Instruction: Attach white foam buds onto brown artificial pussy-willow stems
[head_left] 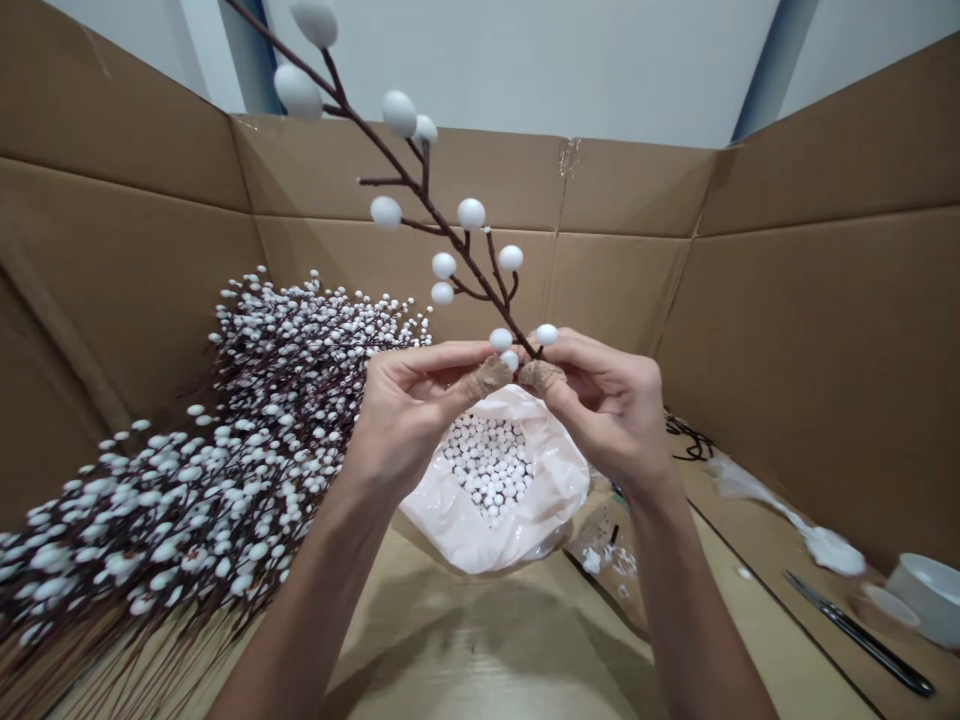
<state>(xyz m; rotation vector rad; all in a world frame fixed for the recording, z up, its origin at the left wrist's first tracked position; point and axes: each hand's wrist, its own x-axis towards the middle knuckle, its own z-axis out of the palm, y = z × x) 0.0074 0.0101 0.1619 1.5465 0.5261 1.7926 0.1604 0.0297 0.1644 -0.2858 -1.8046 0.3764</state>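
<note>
I hold a dark brown branch with several white foam balls on its twigs, raised in front of me and slanting up to the left. My left hand and my right hand meet at its lower end, both closed in a pinch, each with tan tape on a fingertip. A small white ball sits between the two pinches, and another ball rests at my right fingertips. Below my hands lies an open pink plastic bag full of loose white balls.
A big heap of finished branches with white balls fills the left side. Cardboard walls enclose the cardboard work surface. At the right lie a dark tool, a white bowl, white plastic scraps and dark cords.
</note>
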